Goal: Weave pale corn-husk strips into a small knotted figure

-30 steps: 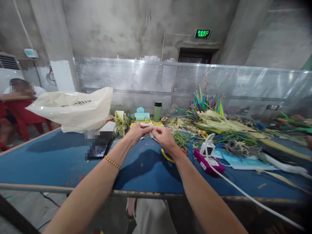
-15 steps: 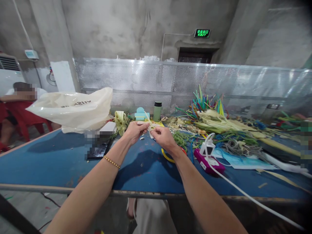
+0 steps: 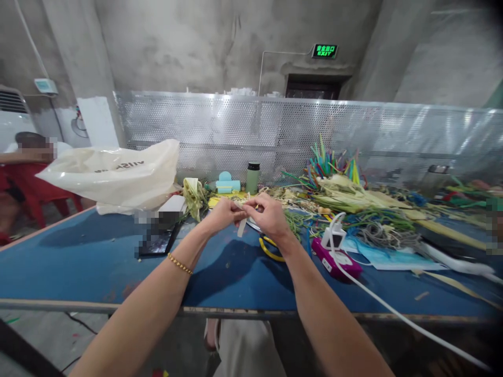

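Over the middle of the blue table, my left hand point(image 3: 223, 215) and my right hand point(image 3: 269, 215) meet fingertip to fingertip. Both are closed in a pinch on a pale, flat strip point(image 3: 241, 228), whose loose end hangs below the fingers. It looks like dried plant leaf; the fingers hide most of it. Beneath my right wrist lie yellow-handled scissors point(image 3: 270, 250), partly covered. Beyond the hands, a yellow sheet point(image 3: 214, 201) lies flat under some pale scraps.
A cream plastic bag point(image 3: 118, 175) and a dark tablet point(image 3: 157, 242) lie left. A green bottle point(image 3: 253, 178) stands behind. To the right are husks point(image 3: 346, 195), green cords point(image 3: 293, 224), a purple power strip point(image 3: 334, 262) with a white cable, and a blue mask point(image 3: 393, 259).
My right hand has moved slightly up and left, its fingers now against my left fingertips. The strip has turned, with its end pointing down. The view has shifted slightly.
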Action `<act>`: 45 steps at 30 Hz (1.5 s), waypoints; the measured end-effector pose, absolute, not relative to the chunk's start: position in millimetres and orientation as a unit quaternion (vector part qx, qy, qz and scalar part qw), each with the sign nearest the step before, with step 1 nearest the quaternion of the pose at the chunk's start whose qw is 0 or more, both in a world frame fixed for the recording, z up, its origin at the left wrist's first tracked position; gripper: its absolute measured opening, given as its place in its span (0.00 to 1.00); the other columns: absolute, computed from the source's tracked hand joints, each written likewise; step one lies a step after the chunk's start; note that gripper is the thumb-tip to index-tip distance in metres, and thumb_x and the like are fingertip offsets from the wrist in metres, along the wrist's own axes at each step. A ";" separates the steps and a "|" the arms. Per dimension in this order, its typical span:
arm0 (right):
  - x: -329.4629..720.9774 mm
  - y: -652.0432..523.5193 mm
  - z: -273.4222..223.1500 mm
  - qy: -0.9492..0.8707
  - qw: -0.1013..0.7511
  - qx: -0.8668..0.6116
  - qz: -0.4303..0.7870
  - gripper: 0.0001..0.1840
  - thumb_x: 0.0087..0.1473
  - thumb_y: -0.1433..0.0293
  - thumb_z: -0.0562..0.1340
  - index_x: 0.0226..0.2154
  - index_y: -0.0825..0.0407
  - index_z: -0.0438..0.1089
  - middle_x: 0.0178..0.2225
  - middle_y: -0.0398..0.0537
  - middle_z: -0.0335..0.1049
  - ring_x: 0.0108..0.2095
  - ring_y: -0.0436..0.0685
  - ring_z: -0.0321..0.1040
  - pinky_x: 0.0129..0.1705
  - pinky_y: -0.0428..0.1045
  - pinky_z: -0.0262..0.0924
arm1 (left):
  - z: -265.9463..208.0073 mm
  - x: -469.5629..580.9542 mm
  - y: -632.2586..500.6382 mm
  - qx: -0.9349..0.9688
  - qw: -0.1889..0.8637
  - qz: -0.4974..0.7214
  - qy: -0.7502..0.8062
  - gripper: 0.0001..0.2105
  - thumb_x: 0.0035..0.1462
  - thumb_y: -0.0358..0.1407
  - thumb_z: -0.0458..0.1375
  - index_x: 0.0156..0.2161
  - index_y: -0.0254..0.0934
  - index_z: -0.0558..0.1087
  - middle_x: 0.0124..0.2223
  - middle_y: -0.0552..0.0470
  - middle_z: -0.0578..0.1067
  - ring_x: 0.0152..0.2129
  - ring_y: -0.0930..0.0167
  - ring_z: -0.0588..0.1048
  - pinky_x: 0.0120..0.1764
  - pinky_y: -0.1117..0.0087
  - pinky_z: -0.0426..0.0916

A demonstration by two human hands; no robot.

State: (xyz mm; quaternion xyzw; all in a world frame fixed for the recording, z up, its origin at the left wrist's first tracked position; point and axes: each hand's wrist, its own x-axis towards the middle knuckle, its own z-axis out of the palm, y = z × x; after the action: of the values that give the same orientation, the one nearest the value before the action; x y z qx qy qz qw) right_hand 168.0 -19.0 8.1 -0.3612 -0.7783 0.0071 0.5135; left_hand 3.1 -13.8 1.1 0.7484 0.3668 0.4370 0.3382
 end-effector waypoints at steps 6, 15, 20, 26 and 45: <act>168.6 -18.7 9.5 -0.787 0.470 -0.399 0.030 0.05 0.51 0.73 0.64 0.24 0.53 0.74 0.27 0.45 0.68 0.29 0.51 0.63 0.35 0.47 0.57 | -0.9 3.5 -12.6 0.775 0.304 0.422 0.358 0.12 0.46 0.38 0.63 0.21 0.33 0.69 0.18 0.58 0.63 0.17 0.78 0.58 0.22 0.74 0.50; 171.3 -14.8 9.1 -0.766 0.490 -0.414 0.054 0.06 0.48 0.71 0.63 0.22 0.54 0.73 0.23 0.43 0.64 0.27 0.51 0.61 0.33 0.47 0.55 | 3.9 3.2 -18.4 0.768 0.317 0.427 0.357 0.12 0.46 0.40 0.64 0.20 0.33 0.72 0.19 0.55 0.66 0.18 0.76 0.59 0.22 0.73 0.50; 170.2 -12.2 7.7 -0.758 0.511 -0.390 0.110 0.06 0.47 0.69 0.63 0.23 0.54 0.74 0.26 0.45 0.66 0.28 0.51 0.63 0.34 0.48 0.59 | 7.3 2.4 -23.6 0.767 0.335 0.411 0.361 0.11 0.45 0.38 0.64 0.21 0.32 0.73 0.19 0.56 0.65 0.18 0.77 0.58 0.22 0.73 0.49; 171.9 -13.3 11.9 -0.661 0.602 -0.411 0.178 0.15 0.49 0.61 0.64 0.35 0.55 0.75 0.39 0.53 0.73 0.36 0.55 0.68 0.39 0.50 0.63 | 11.3 0.9 -23.1 0.683 0.454 0.457 0.344 0.09 0.43 0.37 0.66 0.23 0.31 0.76 0.22 0.51 0.71 0.20 0.75 0.65 0.25 0.72 0.56; 167.3 -21.1 13.1 -0.611 0.602 -0.374 0.354 0.20 0.38 0.55 0.70 0.20 0.53 0.67 0.18 0.40 0.64 0.19 0.47 0.55 0.22 0.45 0.52 | 11.7 0.2 -24.3 0.658 0.534 0.454 0.275 0.12 0.40 0.39 0.71 0.23 0.30 0.78 0.21 0.49 0.73 0.20 0.76 0.66 0.26 0.72 0.57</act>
State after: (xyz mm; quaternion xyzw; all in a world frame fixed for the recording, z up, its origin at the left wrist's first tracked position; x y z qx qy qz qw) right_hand 167.3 -21.1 13.1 -0.3744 -0.6105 0.3537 0.6016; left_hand 0.2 -24.3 11.7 0.6578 0.2754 0.4538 0.5344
